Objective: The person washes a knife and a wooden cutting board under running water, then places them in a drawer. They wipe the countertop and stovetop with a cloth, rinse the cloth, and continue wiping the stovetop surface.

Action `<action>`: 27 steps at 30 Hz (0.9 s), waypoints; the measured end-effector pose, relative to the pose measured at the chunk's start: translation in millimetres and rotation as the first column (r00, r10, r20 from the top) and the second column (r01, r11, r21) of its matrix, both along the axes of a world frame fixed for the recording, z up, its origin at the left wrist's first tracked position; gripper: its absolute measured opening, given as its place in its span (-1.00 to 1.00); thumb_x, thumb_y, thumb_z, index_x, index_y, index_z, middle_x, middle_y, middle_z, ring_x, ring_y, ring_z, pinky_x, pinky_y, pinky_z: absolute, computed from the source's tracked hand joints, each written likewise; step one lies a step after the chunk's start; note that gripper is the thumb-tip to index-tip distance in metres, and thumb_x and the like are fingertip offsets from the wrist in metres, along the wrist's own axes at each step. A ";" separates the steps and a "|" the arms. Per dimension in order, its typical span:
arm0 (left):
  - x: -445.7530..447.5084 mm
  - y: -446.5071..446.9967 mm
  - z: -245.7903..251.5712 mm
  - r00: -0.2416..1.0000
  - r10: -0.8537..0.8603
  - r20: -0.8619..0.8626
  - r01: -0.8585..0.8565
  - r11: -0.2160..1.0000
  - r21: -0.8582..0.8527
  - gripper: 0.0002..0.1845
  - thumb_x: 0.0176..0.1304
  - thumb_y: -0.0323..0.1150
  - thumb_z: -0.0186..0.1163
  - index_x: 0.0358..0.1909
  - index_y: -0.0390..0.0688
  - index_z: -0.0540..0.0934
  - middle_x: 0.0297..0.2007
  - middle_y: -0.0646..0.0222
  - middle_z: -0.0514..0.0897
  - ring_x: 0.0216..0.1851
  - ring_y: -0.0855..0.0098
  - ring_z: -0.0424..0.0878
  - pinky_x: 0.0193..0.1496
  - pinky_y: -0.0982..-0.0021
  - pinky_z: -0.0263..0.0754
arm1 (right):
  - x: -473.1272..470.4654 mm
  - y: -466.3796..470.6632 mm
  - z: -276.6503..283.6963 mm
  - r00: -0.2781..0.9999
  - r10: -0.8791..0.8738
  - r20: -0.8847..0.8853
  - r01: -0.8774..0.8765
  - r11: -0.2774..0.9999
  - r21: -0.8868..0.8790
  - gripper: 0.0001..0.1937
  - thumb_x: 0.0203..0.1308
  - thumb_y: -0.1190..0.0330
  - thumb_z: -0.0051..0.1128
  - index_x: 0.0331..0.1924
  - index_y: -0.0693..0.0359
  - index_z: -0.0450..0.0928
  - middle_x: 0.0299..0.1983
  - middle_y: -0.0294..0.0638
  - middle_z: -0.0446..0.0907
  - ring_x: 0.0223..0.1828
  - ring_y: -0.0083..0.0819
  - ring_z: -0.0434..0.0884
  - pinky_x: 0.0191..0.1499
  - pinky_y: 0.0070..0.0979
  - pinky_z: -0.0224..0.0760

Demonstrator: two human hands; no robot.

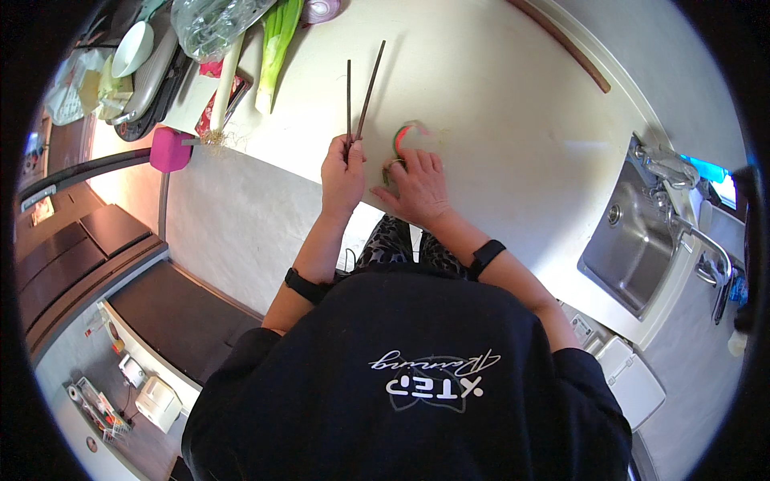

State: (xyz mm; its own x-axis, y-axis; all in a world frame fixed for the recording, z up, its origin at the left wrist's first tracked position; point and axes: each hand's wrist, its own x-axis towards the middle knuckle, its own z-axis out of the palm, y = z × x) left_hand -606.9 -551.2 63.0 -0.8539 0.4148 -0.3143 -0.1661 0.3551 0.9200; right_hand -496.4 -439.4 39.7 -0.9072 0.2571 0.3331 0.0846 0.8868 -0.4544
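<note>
In my left hand (343, 177) are two dark chopsticks (367, 93), their free ends pointing away from me and spread apart above the white countertop (505, 156). My right hand (418, 183) rests near the counter's front edge, thumb apart and fingers bent downward. Just beyond its fingertips curves a blurred red and green thing (399, 137), perhaps a chili pepper. The fingers cover part of it, so whether they grip it cannot be told. Past the chopsticks, to the left, lies a leek (280, 57) with green leaves and a white base.
A second stalk (226, 90) with roots reaches the left edge, near a clear plastic bag (216, 27) and a cut red onion (322, 11). A pink block (170, 149) sits at the corner. Far right is a steel sink (637, 240); a brown wooden stick (565, 45) lies along the back.
</note>
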 end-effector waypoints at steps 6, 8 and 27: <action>-1.4 6.9 -1.4 0.996 -0.060 -0.064 0.063 0.996 0.058 -0.78 0.39 -0.28 0.00 -0.09 -0.20 0.47 -0.47 0.51 0.44 -0.61 0.72 0.30 -0.60 0.66 0.24 | -1.8 55.1 -16.3 0.976 -0.176 0.129 0.158 0.978 0.140 -0.81 0.07 0.19 0.17 -0.32 0.08 0.52 -0.18 -0.19 0.45 -0.08 -0.20 0.44 -0.03 -0.22 0.23; -0.3 9.4 -0.7 0.995 -0.064 -0.071 0.070 0.994 0.082 -0.78 0.39 -0.28 0.00 -0.09 -0.20 0.48 -0.47 0.52 0.44 -0.61 0.72 0.30 -0.60 0.66 0.24 | 2.3 81.5 -21.7 0.970 -0.242 0.018 0.234 0.954 0.187 -0.81 0.04 0.21 0.20 -0.34 0.09 0.52 -0.17 -0.20 0.45 -0.08 -0.21 0.44 -0.03 -0.22 0.25; 14.1 19.0 11.1 0.976 -0.191 -0.102 0.201 0.975 0.099 -0.76 0.39 -0.26 0.00 -0.07 -0.22 0.47 -0.46 0.49 0.45 -0.65 0.71 0.29 -0.62 0.66 0.24 | 80.2 145.6 -20.8 0.748 -0.661 0.066 0.659 0.726 -0.197 -0.74 0.18 0.18 0.13 -0.45 0.22 0.50 -0.42 -0.10 0.55 -0.33 -0.12 0.56 -0.23 -0.27 0.44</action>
